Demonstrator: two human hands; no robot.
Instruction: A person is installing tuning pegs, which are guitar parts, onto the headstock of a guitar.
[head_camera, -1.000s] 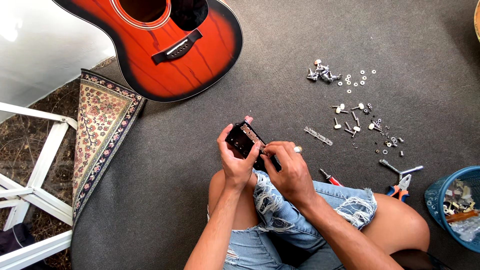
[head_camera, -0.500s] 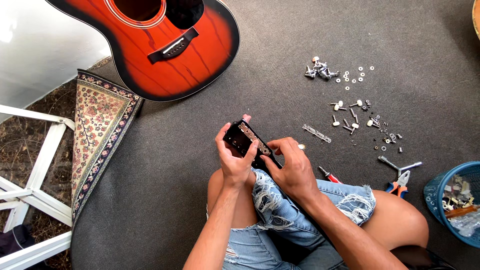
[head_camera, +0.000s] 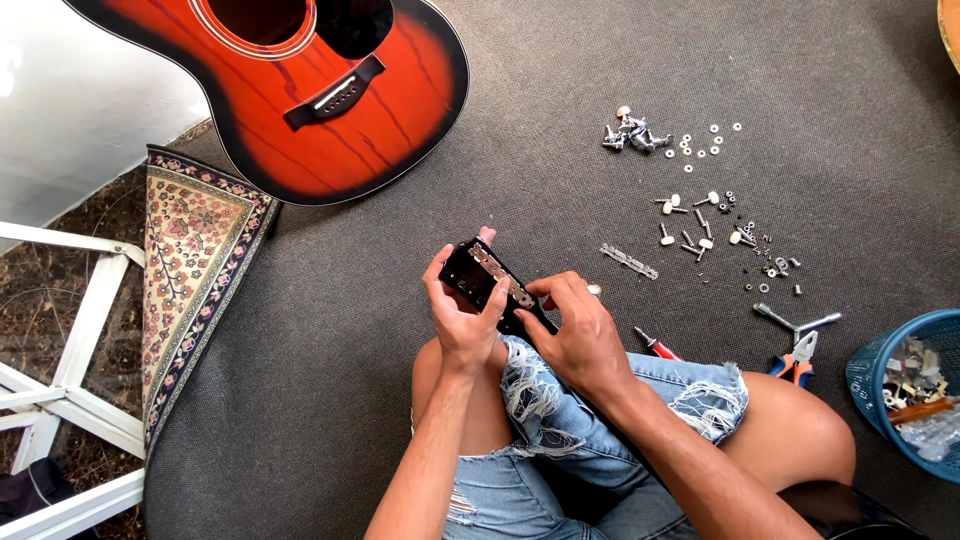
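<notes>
Left hand (head_camera: 462, 322) and right hand (head_camera: 577, 335) grip a black guitar headstock (head_camera: 487, 283) above the knees

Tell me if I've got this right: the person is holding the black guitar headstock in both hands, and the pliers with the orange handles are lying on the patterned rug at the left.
Not quite. Both hands, left hand and right hand, do hold the black headstock, but the orange-handled pliers lie on the dark grey carpet at the right, near the blue basket, not on the patterned rug. The head view shows it.
</notes>
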